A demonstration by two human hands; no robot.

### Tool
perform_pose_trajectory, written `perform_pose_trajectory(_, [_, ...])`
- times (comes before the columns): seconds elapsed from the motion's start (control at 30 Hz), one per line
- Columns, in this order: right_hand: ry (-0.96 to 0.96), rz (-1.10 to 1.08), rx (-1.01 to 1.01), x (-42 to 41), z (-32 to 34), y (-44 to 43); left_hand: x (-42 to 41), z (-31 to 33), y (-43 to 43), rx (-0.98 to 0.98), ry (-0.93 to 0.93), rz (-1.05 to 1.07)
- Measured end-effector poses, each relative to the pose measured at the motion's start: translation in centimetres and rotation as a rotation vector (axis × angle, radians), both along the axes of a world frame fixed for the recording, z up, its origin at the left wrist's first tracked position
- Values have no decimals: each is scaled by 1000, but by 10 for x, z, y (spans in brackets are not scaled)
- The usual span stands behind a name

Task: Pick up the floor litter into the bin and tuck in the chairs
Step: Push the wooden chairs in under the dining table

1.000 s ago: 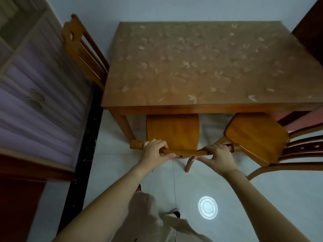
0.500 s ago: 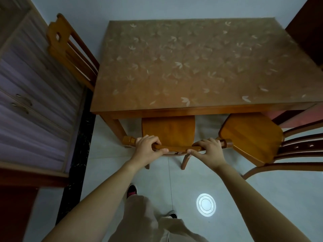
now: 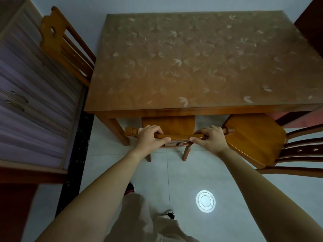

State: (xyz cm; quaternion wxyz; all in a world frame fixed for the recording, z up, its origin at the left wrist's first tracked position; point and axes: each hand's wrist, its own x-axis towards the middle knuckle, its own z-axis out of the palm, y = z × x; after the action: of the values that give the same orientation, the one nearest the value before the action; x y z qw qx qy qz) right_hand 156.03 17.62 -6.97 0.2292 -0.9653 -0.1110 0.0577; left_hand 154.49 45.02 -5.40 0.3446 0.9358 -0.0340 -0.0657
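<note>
A wooden chair (image 3: 168, 124) stands at the near side of the wooden table (image 3: 192, 109), its seat mostly under the tabletop. My left hand (image 3: 150, 136) grips the left part of its top rail. My right hand (image 3: 210, 137) grips the right part of the same rail. A second wooden chair (image 3: 257, 138) stands to the right, turned at an angle, with its seat sticking out from under the table's corner. A third chair (image 3: 64, 44) sits at the table's left side, pushed against it. No litter or bin is in view.
A cabinet with purple drawer fronts (image 3: 29, 95) runs along the left. A dark strip of floor (image 3: 76, 147) lies beside it. Light tiled floor (image 3: 192, 172) with a round bright reflection (image 3: 205, 200) spreads below, where my legs and shoes (image 3: 130, 186) show.
The chair in my hands has slid forward under the table, so less of its seat shows. Both hands kept their grip on the top rail.
</note>
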Motion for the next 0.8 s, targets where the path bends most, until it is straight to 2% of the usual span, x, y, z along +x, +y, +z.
perform_pose_trajectory(0.8, [-6,30,43,103,7,-13,95,8,-21,-7,-11,43])
